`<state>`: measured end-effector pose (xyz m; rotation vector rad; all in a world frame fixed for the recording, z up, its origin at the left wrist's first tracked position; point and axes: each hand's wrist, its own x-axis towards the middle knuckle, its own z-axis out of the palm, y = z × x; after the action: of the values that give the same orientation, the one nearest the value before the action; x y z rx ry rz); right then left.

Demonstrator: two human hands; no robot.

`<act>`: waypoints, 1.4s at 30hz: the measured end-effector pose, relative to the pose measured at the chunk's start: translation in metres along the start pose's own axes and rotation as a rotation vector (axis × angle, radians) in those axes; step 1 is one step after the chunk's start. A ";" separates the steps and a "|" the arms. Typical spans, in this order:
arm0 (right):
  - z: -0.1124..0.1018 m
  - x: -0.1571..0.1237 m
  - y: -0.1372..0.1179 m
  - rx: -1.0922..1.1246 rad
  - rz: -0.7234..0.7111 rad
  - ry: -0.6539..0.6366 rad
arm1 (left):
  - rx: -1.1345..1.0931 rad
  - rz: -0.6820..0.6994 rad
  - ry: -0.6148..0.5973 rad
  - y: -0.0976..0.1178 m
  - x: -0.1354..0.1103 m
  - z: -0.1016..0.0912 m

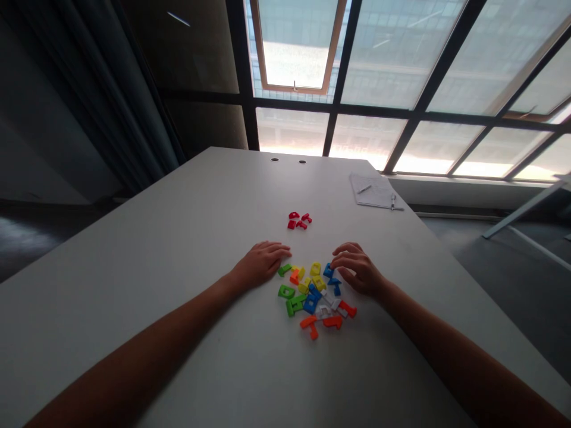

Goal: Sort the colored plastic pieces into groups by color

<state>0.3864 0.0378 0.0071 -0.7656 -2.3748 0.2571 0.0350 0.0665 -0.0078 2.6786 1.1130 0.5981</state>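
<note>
A loose pile of small plastic pieces lies on the white table (187, 238), in green, yellow, blue, white and orange. My left hand (262, 261) rests on the tabletop left of the pile, its fingers stretched out and holding nothing. Its fingertips are close to a green piece (284, 270). On the other side, my right hand (358, 270) has its fingers apart, with the fingertips at a blue piece (329, 270); whether they touch it I cannot tell. Another blue piece (334, 286) lies beside the right thumb. Farther out, several red pieces (291, 224) form a separate group.
A notepad (375, 191) with pens on it lies near the table's far right edge. Two round cable holes (302, 161) are at the far end. Beyond stand large windows (294, 65), with a dark curtain (111, 89) on the left.
</note>
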 end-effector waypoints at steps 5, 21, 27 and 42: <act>-0.002 0.001 0.000 -0.042 0.008 -0.076 | -0.002 0.005 0.000 0.000 0.000 0.000; 0.003 -0.005 0.030 -0.490 0.494 0.075 | 0.000 0.011 -0.002 -0.001 0.000 0.000; 0.001 -0.002 0.022 -0.615 0.526 0.162 | -0.002 0.008 0.004 -0.002 0.000 0.001; 0.015 -0.009 0.030 -0.618 0.622 -0.001 | 0.015 -0.007 -0.019 -0.001 0.000 -0.001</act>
<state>0.3966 0.0573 -0.0198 -1.7856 -2.1549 -0.2484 0.0341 0.0669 -0.0070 2.6858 1.1255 0.5644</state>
